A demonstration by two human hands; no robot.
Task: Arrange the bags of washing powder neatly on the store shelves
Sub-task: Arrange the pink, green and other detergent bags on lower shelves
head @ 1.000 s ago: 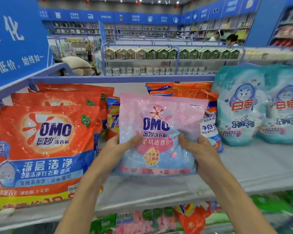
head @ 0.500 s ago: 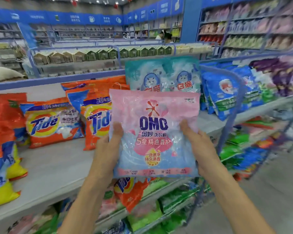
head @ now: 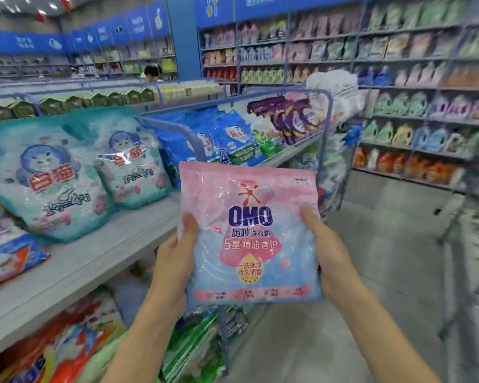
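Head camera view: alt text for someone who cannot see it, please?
Left hand and right hand hold a pink and blue plastic OMO washing powder bag by its sides beside a grey shop shelf where teal plastic bags showing a cat stand.

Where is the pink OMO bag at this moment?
In the head view, the pink OMO bag is centre-right, held upright off the shelf between the left hand and right hand, right of the teal cat bags.
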